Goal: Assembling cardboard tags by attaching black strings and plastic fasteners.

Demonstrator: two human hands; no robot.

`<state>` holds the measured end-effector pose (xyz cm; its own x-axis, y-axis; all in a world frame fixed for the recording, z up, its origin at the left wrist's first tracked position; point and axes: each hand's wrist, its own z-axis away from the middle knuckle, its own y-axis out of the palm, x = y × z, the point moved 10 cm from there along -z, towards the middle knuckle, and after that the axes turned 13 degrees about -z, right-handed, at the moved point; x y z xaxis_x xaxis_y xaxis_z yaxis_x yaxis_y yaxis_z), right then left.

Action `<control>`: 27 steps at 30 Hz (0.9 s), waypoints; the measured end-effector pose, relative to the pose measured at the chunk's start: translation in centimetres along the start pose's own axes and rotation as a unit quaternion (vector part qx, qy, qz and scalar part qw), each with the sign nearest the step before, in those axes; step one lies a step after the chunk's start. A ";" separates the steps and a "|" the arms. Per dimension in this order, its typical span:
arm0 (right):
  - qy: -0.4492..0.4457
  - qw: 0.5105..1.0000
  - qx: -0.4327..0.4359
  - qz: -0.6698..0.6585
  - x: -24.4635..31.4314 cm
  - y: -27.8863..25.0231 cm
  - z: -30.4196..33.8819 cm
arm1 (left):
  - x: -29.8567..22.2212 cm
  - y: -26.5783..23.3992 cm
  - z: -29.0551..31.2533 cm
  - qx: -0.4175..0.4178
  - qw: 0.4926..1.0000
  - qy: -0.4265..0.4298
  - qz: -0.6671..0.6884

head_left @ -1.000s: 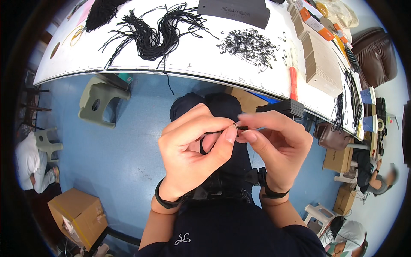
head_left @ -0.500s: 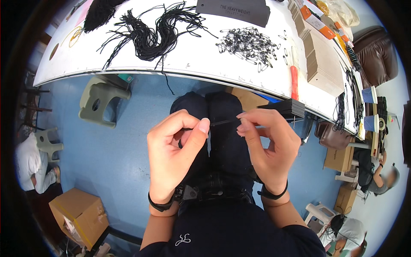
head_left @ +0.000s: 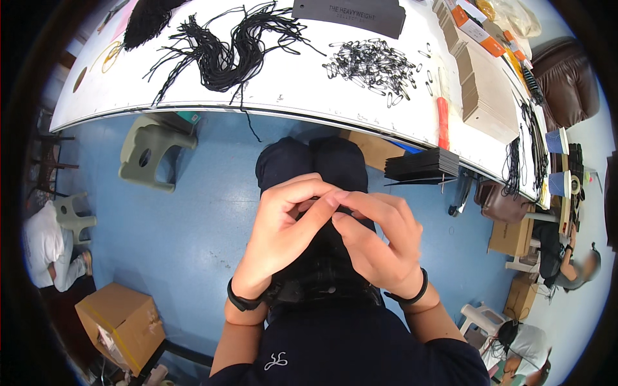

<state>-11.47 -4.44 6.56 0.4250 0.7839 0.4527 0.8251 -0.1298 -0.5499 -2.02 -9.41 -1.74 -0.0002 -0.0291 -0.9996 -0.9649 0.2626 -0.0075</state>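
Above my lap, my left hand (head_left: 283,225) is closed in a pinch, thumb pressed to the forefinger. My right hand (head_left: 383,241) meets it, its forefinger tip touching the left fingertips and its thumb curled just below. The thin black cord that showed between them earlier is now hidden by the fingers and lost against dark trousers. Beyond the hands, a bundle of black cords (head_left: 228,61) lies on the white table (head_left: 302,96), one strand hanging over the edge. Right of it spreads a heap of black safety pins (head_left: 373,67).
Dark grey tags (head_left: 351,19) lie at the back. A red-handled tool (head_left: 443,116) rests beside stacked beige cards (head_left: 483,106). A stack of black cards (head_left: 421,166) juts out at the table edge. A green stool (head_left: 138,151) and carton (head_left: 122,321) stand left. Other people sit at both sides.
My hands have come together from a short distance apart, the right moving left to the left fingertips. The cord stretched between them is out of sight.
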 end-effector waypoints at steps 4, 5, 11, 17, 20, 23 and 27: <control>0.047 0.996 -0.010 -0.070 -1.3 -0.3 0.0 | 0.3 0.4 0.7 0.053 0.997 0.032 -0.034; 0.047 0.996 -0.010 -0.070 -1.2 -0.3 -0.1 | 0.1 0.4 0.7 0.053 0.997 0.031 -0.035; 0.159 0.974 -0.033 -0.155 -3.2 -0.7 0.2 | -1.5 0.3 1.0 0.017 0.990 0.085 -0.114; 0.182 0.962 -0.040 -0.197 -4.0 -0.6 0.2 | -2.3 -0.1 1.2 -0.033 0.985 0.095 -0.142; 0.192 0.960 -0.032 -0.202 -4.3 -0.2 0.2 | -2.4 -0.5 1.2 -0.074 0.982 0.084 -0.149; 0.210 0.951 -0.042 -0.222 -4.6 0.0 0.4 | -2.2 -0.7 1.2 -0.069 0.982 0.061 -0.162; 0.208 0.954 -0.030 -0.211 -4.6 0.4 0.4 | -1.4 -0.8 1.4 -0.084 0.986 0.008 -0.143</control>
<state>-13.22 -7.89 3.97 0.1500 0.4660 0.8720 0.9703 0.1000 -0.2203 -0.89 -8.21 -0.37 0.2750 -0.0947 -0.9568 -0.9561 0.0780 -0.2825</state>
